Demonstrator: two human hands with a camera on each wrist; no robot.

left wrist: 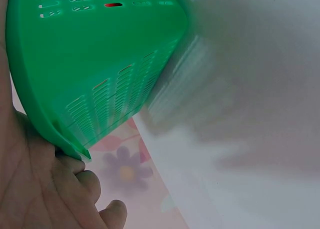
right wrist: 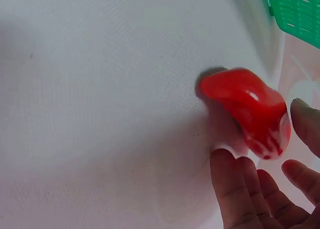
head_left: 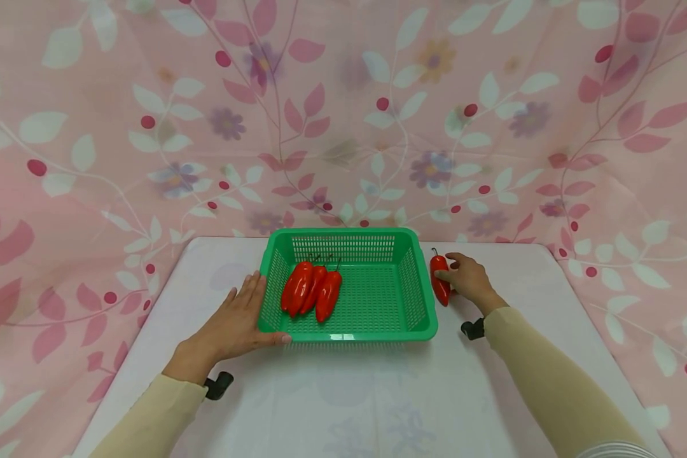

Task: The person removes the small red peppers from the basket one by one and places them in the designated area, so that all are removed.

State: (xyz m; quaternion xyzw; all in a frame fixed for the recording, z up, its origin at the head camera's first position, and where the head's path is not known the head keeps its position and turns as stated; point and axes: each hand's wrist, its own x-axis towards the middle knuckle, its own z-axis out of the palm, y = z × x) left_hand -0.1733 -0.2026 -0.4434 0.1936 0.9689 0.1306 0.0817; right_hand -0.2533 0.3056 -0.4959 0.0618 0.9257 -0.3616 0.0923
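A glossy red pepper [head_left: 439,278] lies on the table just right of the green basket, its stem pointing to the back. My right hand [head_left: 469,278] reaches around it from the right, thumb on one side and fingers on the other. In the right wrist view a gap shows between the fingertips [right wrist: 225,161] and the pepper [right wrist: 252,106]. Flat against the left side of the green basket [head_left: 343,336] lies my left hand [head_left: 237,324], fingers straight and thumb along the front rim. Several red peppers [head_left: 329,294] rest together in the basket's left half.
A white patterned cloth covers the table [head_left: 349,388]. Behind it hangs a pink floral curtain [head_left: 343,127], close to the basket's back side. Each wrist carries a small black camera, one of them the left camera [head_left: 219,385].
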